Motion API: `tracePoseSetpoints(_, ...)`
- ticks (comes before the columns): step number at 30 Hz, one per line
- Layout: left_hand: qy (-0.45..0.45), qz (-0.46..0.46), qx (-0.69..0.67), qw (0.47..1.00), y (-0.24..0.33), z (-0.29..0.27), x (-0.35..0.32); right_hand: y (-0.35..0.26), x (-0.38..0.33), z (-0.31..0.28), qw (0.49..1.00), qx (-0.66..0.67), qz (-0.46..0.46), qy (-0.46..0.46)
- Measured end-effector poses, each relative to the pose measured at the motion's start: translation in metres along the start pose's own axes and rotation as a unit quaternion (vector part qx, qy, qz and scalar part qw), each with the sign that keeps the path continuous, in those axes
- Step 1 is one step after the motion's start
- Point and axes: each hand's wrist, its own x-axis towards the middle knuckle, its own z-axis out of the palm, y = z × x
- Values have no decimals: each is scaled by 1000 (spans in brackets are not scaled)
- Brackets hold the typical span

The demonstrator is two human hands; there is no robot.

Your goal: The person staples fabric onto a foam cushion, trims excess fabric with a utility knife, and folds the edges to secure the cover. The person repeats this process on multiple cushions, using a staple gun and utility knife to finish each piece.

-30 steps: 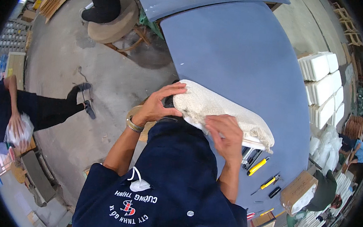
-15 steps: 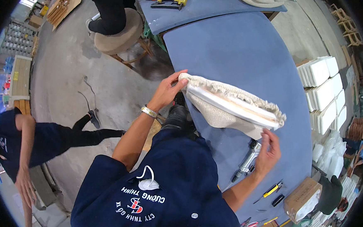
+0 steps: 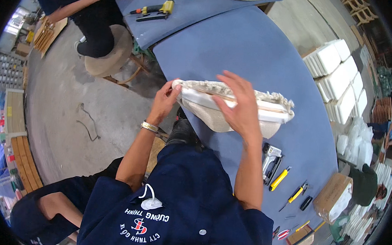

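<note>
A seat cushion (image 3: 270, 114) stands on its edge above the blue table, with a white foam layer between beige fabric and a frayed fabric border. My left hand (image 3: 163, 101) grips its left end, the thumb on the near side and the fingers behind. In front of the cushion's middle is my right hand (image 3: 241, 108), thumb and fingers spread apart with nothing in them; whether it touches the foam I cannot tell. A loose flap of beige fabric (image 3: 207, 118) hangs below the foam toward me.
On the blue table (image 3: 236, 48) a staple gun (image 3: 271, 162), a yellow cutter (image 3: 280, 178) and a yellow-handled tool (image 3: 295, 196) lie right of my forearm. A cardboard box (image 3: 333, 194) sits at the right. Co-workers are at the upper left and lower left.
My right hand has left the cushion's right end and moved left to its middle, fingers spreading. My left hand keeps its grip. The lower-left co-worker has moved nearer; a yellow cutter now shows by the staple gun.
</note>
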Motion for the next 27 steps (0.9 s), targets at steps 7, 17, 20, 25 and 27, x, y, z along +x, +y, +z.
tracePoseSetpoints(7, -63, 74, 4, 995, -4, -15, -20, 36, 24, 82, 966, 4, 162, -204)
tracePoseSetpoints(17, -133, 63, -60, 987, -26, -34, -48, 13, 2, 90, 954, -10, 180, -240)
tracePoseSetpoints(20, -115, 60, -93, 987, -23, -28, -56, 11, -1, 81, 956, -4, 137, -260)
tracePoseSetpoints(25, -143, 139, -107, 974, -8, -13, -63, -4, -22, 46, 974, -7, 10, -227)
tracePoseSetpoints(27, -168, 178, -86, 966, 1, -5, -63, -6, -35, 35, 977, -21, 14, -211)
